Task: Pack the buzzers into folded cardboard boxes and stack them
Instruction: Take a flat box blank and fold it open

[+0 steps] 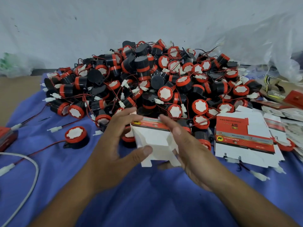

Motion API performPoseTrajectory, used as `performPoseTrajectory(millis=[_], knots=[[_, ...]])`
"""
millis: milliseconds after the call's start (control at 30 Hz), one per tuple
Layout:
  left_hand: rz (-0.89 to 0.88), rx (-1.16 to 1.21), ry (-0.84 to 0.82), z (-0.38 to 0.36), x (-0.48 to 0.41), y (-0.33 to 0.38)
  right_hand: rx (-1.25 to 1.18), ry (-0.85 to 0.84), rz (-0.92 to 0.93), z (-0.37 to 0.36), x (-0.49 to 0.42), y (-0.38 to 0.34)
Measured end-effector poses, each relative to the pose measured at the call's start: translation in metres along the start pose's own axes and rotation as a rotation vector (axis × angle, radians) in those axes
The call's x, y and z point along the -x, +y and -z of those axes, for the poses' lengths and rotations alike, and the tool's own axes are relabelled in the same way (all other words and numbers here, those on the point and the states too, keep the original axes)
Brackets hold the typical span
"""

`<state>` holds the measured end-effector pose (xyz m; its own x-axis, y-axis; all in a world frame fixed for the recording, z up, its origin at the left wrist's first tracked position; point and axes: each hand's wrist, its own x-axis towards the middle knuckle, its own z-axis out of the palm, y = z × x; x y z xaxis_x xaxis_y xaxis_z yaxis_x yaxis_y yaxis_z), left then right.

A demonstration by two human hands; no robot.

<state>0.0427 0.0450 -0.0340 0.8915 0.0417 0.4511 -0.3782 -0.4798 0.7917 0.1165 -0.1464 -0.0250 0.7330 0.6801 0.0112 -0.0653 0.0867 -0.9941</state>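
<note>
A big heap of black-and-red buzzers [147,76] with red wires and white plugs covers the back of the blue cloth. In front of it both hands hold a half-folded cardboard box [155,140], white inside with a red printed strip along its far edge. My left hand [114,141] grips its left side, thumb on the near edge. My right hand [185,145] presses flat against its right side. One lone buzzer [75,136] stands on the cloth at the left.
Flat unfolded box blanks [242,138] lie to the right, with more stacked at the far right [282,110]. A red packed box [7,138] sits at the left edge. A white cable [32,174] curves across the blue cloth [147,202]. Clear plastic sheeting hangs behind.
</note>
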Motion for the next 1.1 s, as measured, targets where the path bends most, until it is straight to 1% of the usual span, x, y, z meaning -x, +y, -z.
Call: performPoseTrajectory(millis=[33, 67, 100, 133, 167, 200, 267, 333, 400, 433, 500, 633, 700, 800, 900, 967, 1033, 1100], knots=[[0.030, 0.022, 0.028, 0.000, -0.001, -0.001, 0.042, -0.118, 0.056, 0.002, 0.008, 0.002], [0.058, 0.058, 0.054, 0.000, -0.002, -0.002, 0.084, -0.195, 0.079, 0.005, 0.018, -0.002], [0.073, 0.096, 0.076, 0.000, -0.002, -0.002, 0.091, -0.266, 0.059, 0.004, 0.021, -0.004], [0.074, 0.126, 0.095, 0.000, -0.003, -0.001, 0.160, -0.322, 0.024, 0.009, 0.016, -0.008], [0.067, 0.141, 0.104, 0.000, -0.003, 0.000, 0.199, -0.283, -0.087, 0.013, 0.006, -0.010], [0.060, 0.149, 0.099, -0.002, -0.002, 0.000, 0.290, -0.287, -0.099, 0.017, 0.006, -0.009], [0.052, 0.163, 0.065, -0.005, -0.001, 0.002, 0.411, -0.283, -0.062, 0.028, 0.020, -0.004], [0.043, 0.158, 0.022, -0.008, 0.002, 0.002, 0.424, -0.249, -0.031, 0.028, 0.019, -0.005], [0.019, 0.134, -0.031, -0.011, 0.005, 0.004, 0.430, -0.282, -0.021, 0.027, 0.018, -0.005], [0.014, 0.123, -0.058, -0.013, 0.005, 0.003, 0.413, -0.293, -0.018, 0.028, 0.017, -0.004], [0.034, 0.128, -0.119, -0.013, 0.007, 0.002, 0.296, -0.287, -0.048, 0.031, 0.014, -0.004], [0.029, 0.135, -0.317, -0.014, 0.009, 0.001, 0.012, -0.174, -0.111, 0.036, 0.006, 0.002], [0.025, 0.146, -0.362, -0.020, 0.006, 0.001, -0.031, -0.162, -0.116, 0.035, 0.004, 0.004], [0.044, 0.136, -0.355, -0.024, 0.003, -0.001, -0.079, -0.182, -0.130, 0.037, 0.004, 0.006], [0.077, 0.201, -0.325, -0.022, 0.006, 0.000, -0.131, -0.219, -0.153, 0.039, 0.004, 0.003], [0.125, 0.230, -0.287, -0.020, 0.009, -0.002, -0.124, -0.200, -0.167, 0.038, 0.003, 0.001], [0.171, 0.209, -0.222, -0.022, 0.007, -0.003, -0.014, -0.190, -0.155, 0.036, 0.003, 0.001], [0.194, 0.209, -0.176, -0.024, 0.006, -0.004, 0.151, -0.176, -0.124, 0.032, 0.005, 0.002]])
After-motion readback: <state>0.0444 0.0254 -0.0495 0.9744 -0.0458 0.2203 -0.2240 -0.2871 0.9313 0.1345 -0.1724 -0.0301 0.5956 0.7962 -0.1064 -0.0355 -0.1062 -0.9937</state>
